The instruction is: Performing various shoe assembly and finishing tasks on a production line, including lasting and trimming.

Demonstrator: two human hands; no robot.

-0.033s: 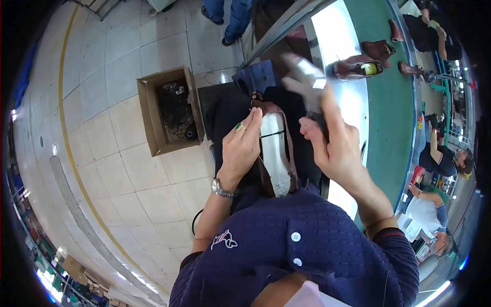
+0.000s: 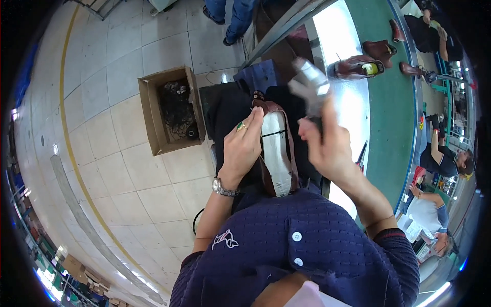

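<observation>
A brown leather shoe upper [image 2: 293,153] lies in my lap, wrapped around a last, with the pale underside [image 2: 276,148] facing up. A dark cord crosses that underside. My left hand [image 2: 242,148], wearing a ring and a watch, grips the upper's edge at the far end, fingers closed. Raised to the right of the shoe, my right hand [image 2: 331,148] is closed around a metal tool [image 2: 312,82] that looks like lasting pincers. Motion blurs the tool, and its handles are mostly hidden in my fist. It is apart from the shoe.
A cardboard box [image 2: 148,115] with dark scraps stands on the tiled floor at left. A green-topped bench [image 2: 381,138] with a shiny metal edge runs along my right, holding brown shoes [image 2: 358,67]. A metal bar [image 2: 286,30] slants ahead. Other people [image 2: 432,210] sit beyond the bench.
My right hand and the pincers have shifted slightly and turned. My left hand still holds the shoe upper in nearly the same place.
</observation>
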